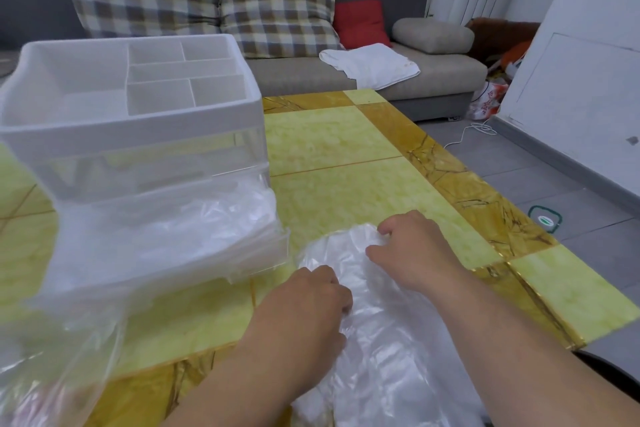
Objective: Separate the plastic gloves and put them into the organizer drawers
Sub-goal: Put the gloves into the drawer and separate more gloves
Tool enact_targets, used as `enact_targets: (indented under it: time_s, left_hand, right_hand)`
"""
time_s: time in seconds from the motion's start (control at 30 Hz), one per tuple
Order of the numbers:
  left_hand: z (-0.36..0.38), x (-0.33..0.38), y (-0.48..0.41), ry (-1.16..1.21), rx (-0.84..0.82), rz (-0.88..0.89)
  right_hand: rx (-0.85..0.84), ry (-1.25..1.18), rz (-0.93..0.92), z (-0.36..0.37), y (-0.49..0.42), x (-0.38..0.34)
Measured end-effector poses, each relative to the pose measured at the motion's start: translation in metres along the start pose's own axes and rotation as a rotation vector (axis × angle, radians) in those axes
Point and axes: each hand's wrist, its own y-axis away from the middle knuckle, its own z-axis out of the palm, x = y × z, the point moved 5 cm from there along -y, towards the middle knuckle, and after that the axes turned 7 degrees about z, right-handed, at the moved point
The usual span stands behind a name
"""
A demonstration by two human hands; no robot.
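Observation:
A heap of clear plastic gloves [377,350] lies on the yellow-green table at the near edge. My left hand [308,305] pinches the film at the heap's left side, fingers curled. My right hand [412,250] grips the heap's far top edge, thumb and fingers curled into the plastic. A white organizer [138,135] stands at the left, its lower drawer [173,246] pulled out toward me and holding several crumpled clear gloves. The upper drawer is closed and looks transparent.
The organizer's top tray [156,80] has divided compartments. A clear plastic bag [45,367] lies at the near left corner. The table [346,166] ends at the right over grey floor tiles. A grey sofa [381,73] with cushions and a white cloth stands behind.

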Motion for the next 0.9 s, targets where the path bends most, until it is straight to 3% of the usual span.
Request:
enact_targets:
  time_s: [0.3, 0.57, 0.9]
  left_hand:
    - [-0.001, 0.001, -0.001, -0.011, 0.015, 0.005]
    - [0.0, 0.001, -0.001, -0.011, 0.013, -0.001]
    - [-0.003, 0.002, 0.0, -0.007, 0.022, -0.004]
  right_hand:
    - [0.019, -0.109, -0.054, -0.001, 0.004, -0.009]
    - [-0.073, -0.173, -0.051, 0.007, -0.002, -0.004]
    - [0.058, -0.325, -0.168, -0.004, 0.005, -0.013]
